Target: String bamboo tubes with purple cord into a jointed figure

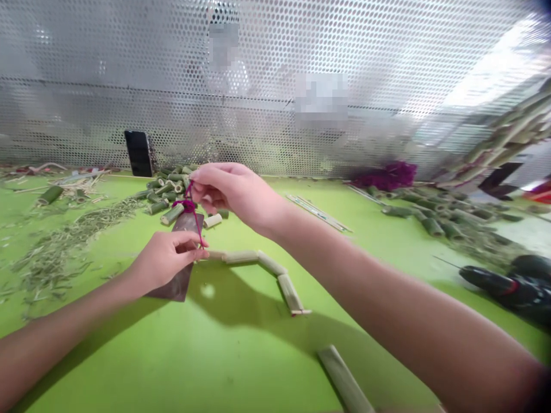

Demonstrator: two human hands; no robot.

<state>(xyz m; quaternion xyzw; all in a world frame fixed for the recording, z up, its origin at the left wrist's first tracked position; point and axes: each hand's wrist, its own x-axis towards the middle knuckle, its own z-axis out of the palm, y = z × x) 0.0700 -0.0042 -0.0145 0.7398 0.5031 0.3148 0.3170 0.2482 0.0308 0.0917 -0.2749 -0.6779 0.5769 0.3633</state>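
A magenta string [197, 223] runs between my two hands, with a tangled loop of it above some cut bamboo pieces [172, 214]. My right hand [228, 189] is raised and pinches the upper part of the string. Lower and to the left, my left hand [167, 258] pinches the string's lower stretch between thumb and fingertips. From beside the left fingertips a chain of bamboo tubes [270, 263] curves to the right, ending at a small stick [301, 312] laid crosswise. Under the left hand is a dark flat sheet [178, 287], partly covered.
A phone [138, 154] stands against the perforated metal screen [267, 137]. Bamboo shavings [77, 241] lie left. Thin sticks [318, 212], a magenta yarn bundle [394, 175], more bamboo pieces [434, 215] and a black power drill [503, 284] are right. A bamboo slat [344, 378] lies in front.
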